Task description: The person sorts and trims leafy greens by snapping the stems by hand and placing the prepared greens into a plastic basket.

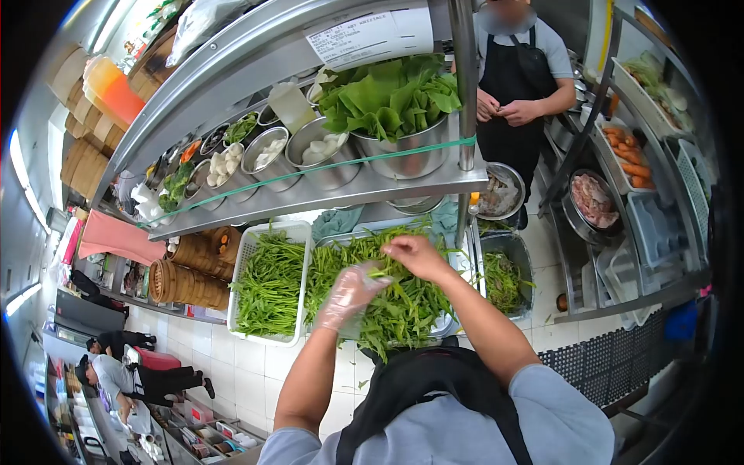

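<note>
A clear plastic glove covers my left hand, which is closed around a few leafy green stems. Just up and to the right, my right hand is bare, its thumb and fingers pinched together over the leaves; what sits between the fingertips is too small to make out. Beneath both hands a heap of long-stemmed leafy greens fills a tray whose rim is mostly covered. To the left, a white plastic basket holds cut green stems, lined up in bunches.
Overhead runs a steel shelf with metal pots and a pot of large leaves. A bin of green scraps stands at right. Bamboo steamers are stacked left. Another person stands beyond the shelf, near a rack.
</note>
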The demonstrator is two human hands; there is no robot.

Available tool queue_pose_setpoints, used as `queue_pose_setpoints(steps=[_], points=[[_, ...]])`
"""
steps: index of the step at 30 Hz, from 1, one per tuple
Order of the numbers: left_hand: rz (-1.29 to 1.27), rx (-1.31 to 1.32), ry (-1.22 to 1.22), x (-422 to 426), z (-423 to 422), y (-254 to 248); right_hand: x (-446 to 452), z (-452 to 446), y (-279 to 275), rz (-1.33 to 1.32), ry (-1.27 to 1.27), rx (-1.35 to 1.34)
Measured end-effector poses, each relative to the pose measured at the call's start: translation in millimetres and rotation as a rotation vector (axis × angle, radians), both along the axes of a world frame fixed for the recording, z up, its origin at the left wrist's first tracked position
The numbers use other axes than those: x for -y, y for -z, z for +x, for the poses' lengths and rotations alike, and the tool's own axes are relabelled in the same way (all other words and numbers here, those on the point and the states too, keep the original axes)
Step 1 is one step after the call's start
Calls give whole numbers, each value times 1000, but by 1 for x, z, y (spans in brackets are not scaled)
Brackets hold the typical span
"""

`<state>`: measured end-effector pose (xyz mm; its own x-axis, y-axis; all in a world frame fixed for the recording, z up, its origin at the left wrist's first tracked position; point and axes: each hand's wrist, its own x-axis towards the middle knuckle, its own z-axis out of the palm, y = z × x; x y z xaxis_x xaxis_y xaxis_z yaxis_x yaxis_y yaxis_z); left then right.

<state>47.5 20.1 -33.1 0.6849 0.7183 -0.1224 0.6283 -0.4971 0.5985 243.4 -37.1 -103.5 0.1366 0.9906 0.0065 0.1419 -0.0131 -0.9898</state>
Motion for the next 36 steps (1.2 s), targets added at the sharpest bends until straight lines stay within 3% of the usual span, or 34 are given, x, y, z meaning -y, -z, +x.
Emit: queue_pose_setpoints(steps=[1,3,6,8,11,18,20,22,29,33,36], points=[[-90,50,-9,-7,-7,-11,-1,3,-3,62,84,-137],[-192,124,-264,-22,-32,-34,-4,13,-2,135,188,-442],[-117,338,-299,-27,-57,-69,-2,29,-6,156,181,-476],[-50,331,-327,-22,-59,-84,1,28,-10,151,190,-468],[-164,362,-296,-6,-46,-96,5,19,-15,142,199,-412],[-294,88,-153,17,-3,-63,13,0,-26,156,185,-486],[-231,106,-106,17,2,-36,17,-3,-29,154,207,-481],[-324,93,-114,19,4,-25,20,-6,-30,122,232,-441],[-430,86,-8,6,-2,-18,27,-15,-23,108,203,-588],[-229,94,15,-1,-5,-15,26,-23,-14,61,122,-276],[-295,87,67,-12,-12,-22,25,-20,-11,24,86,-158]])
